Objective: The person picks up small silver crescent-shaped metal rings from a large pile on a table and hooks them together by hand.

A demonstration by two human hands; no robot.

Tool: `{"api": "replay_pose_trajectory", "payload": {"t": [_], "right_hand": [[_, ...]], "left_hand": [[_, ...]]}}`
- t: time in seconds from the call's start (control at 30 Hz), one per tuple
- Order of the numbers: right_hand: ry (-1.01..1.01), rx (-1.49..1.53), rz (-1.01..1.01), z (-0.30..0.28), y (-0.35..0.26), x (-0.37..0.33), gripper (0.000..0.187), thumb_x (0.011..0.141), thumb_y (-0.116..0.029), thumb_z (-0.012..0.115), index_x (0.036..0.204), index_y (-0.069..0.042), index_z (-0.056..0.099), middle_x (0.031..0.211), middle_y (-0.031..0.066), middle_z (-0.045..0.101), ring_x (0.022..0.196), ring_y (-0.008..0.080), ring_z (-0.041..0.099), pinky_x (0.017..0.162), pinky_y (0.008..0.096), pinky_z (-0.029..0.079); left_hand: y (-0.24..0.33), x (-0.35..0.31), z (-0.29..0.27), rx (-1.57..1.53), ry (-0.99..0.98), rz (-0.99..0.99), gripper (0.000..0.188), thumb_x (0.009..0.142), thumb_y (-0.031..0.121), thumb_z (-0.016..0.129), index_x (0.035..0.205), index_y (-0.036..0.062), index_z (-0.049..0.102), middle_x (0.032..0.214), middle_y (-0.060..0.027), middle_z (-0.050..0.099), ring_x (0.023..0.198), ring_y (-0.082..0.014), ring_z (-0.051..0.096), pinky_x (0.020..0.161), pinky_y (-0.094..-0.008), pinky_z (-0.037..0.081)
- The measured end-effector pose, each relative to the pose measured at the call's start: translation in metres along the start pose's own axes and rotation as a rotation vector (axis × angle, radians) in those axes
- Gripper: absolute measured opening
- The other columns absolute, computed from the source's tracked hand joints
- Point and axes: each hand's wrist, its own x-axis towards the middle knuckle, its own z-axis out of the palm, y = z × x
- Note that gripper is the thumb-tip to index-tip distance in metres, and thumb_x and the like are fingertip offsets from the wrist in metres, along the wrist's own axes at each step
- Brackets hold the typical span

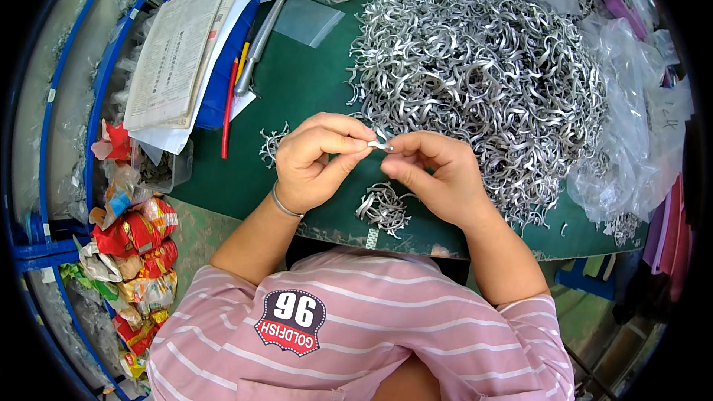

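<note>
Between my two hands is a small curved silver metal piece (379,144). My left hand (321,154) pinches its left end between thumb and fingertips. My right hand (438,172) has its bent fingers at the piece's other end, with the thumb a little lower; the right fingertips partly hide that end. A large heap of similar curved metal pieces (483,82) spreads over the green table just beyond and right of my hands. Below my hands lies a small pile of such pieces (384,208). Another little pile (272,144) sits left of my left hand.
Papers (182,52) on a blue folder lie at the left, beside a red pencil (229,108) and a silver-handled tool (260,41). Clear plastic bags (624,126) edge the heap at right. Blue shelving (93,96) stands left of the green table (215,186).
</note>
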Motion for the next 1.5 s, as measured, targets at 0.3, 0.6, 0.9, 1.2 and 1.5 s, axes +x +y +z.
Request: {"api": "replay_pose_trajectory", "payload": {"t": [0.3,0.6,0.9,1.2,1.5], "right_hand": [[0.092,-0.392,-0.470,-0.003,-0.003,0.006,0.011,0.076,-0.001,0.074,0.084,-0.003,0.067,0.076,0.0092,0.065,0.064,0.0248,0.062,0.057,0.0327,0.050],[0.031,-0.399,-0.472,-0.002,-0.001,0.004,0.016,0.073,0.005,0.072,0.086,-0.003,0.067,0.083,0.0099,0.067,0.072,0.0259,0.064,0.061,0.0337,0.052],[0.066,-0.348,-0.418,-0.001,-0.007,0.003,0.016,0.075,0.007,0.071,0.088,0.000,0.066,0.080,0.0120,0.066,0.068,0.0261,0.064,0.060,0.0325,0.051],[0.102,-0.334,-0.320,-0.003,-0.004,0.005,0.011,0.078,0.004,0.070,0.087,0.000,0.068,0.077,0.0116,0.065,0.067,0.0246,0.063,0.059,0.0317,0.050],[0.070,-0.293,-0.176,0.002,-0.006,0.004,0.011,0.083,-0.006,0.071,0.091,0.001,0.067,0.077,0.0120,0.064,0.066,0.0256,0.062,0.058,0.0326,0.049]], "left_hand": [[0.006,-0.001,0.006,-0.209,-0.037,-0.305,0.019,0.082,-0.005,0.070,0.101,-0.0030,0.066,0.103,-0.0117,0.062,0.084,-0.0140,0.063,0.072,-0.0250,0.053],[0.010,0.002,-0.012,-0.489,0.094,-0.438,0.016,0.084,-0.013,0.061,0.097,-0.0046,0.062,0.098,-0.0120,0.064,0.088,-0.0163,0.063,0.076,-0.0274,0.053],[0.023,-0.008,-0.090,0.704,-0.178,-0.648,0.014,0.080,-0.005,0.066,0.092,-0.0005,0.069,0.090,-0.0058,0.066,0.072,-0.0113,0.061,0.065,-0.0249,0.049],[-0.004,0.008,-0.019,0.796,-0.275,-0.253,0.012,0.074,0.003,0.073,0.081,0.0009,0.063,0.083,-0.0125,0.059,0.079,-0.0312,0.060,0.069,-0.0390,0.049],[0.006,0.008,-0.003,0.469,-0.158,-0.094,0.012,0.077,-0.003,0.071,0.084,0.0008,0.061,0.088,-0.0126,0.063,0.077,-0.0264,0.063,0.066,-0.0329,0.051]]}}
